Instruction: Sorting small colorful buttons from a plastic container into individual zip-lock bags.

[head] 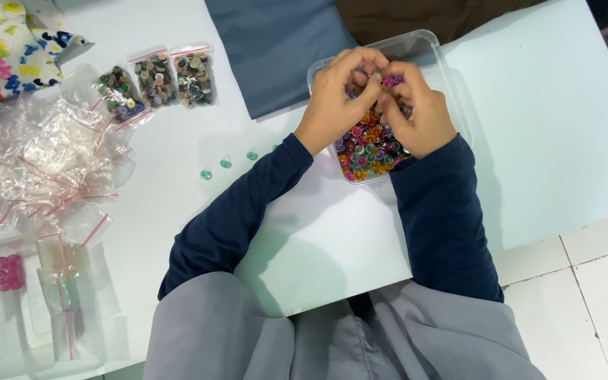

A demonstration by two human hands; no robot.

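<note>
Both our hands are over the clear plastic tub (439,62) at upper centre of the frame, kept low above the heap of coloured buttons (369,151) so anything dropped falls back in. Our left hand (333,98) has its fingertips pinched together on a small piece, too hidden to name, and our right hand (416,109) is pinching a pink button (390,81) beside it. Left of the tub, three green buttons (226,163) lie in a loose row on the white table (550,127), apart from the rest. At upper left sit three filled bags (155,81), with empty bags (43,162) piled below. A bag of pink buttons (8,272) lies at lower left.
</note>
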